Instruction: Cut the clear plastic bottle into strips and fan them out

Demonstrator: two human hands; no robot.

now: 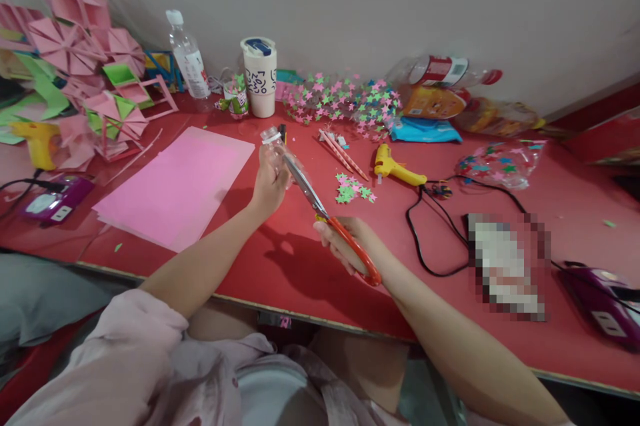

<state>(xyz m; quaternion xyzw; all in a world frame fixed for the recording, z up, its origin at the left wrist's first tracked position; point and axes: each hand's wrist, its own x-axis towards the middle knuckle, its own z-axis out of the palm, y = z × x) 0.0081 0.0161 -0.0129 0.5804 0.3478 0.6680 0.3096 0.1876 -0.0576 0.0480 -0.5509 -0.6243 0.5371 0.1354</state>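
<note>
My left hand [269, 181] grips a small clear plastic bottle [274, 139], held up over the red table [300, 266]. My right hand [345, 245] holds red-handled scissors [333, 219]; the blades point up and left, with the tips against the bottle beside my left hand. Both hands hover above the middle of the table. A small heap of pink and green paper stars [353, 189] lies just right of the scissors.
A pink paper sheet [177, 186] lies left. Folded pink and green paper shapes [75, 73] pile at far left. A water bottle [187, 56], a white cup [260, 76], a star garland [345, 99], a yellow glue gun [397, 169] with black cord, and purple power strips [603, 306] stand around.
</note>
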